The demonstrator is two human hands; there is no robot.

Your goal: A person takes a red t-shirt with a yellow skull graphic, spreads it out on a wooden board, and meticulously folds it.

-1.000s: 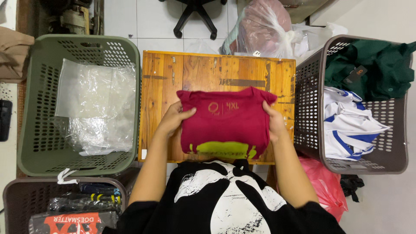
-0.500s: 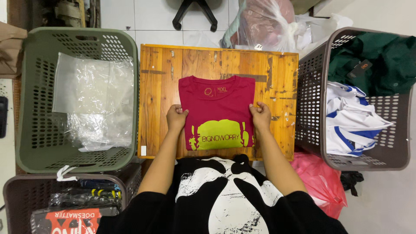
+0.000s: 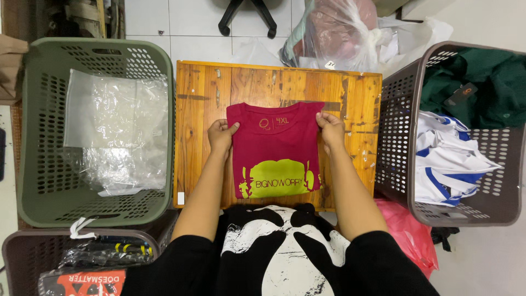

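A dark red T-shirt [image 3: 275, 143] with a yellow-green print lies folded into a narrow rectangle on the wooden table [image 3: 203, 93], collar away from me. My left hand [image 3: 221, 135] pinches its upper left edge. My right hand [image 3: 330, 129] pinches its upper right edge. Both hands sit near the shoulders of the shirt, pressing it flat against the wood.
A green basket [image 3: 38, 137] with clear plastic bags stands left of the table. A brown basket [image 3: 397, 142] with green and white-blue garments stands on the right. Another brown basket [image 3: 33, 255] is at the lower left. Plastic bags and a chair base lie beyond the table.
The shirt was held bunched up, then laid flat with its print facing up. My hands have slid from its lower sides up to the shoulder edges.
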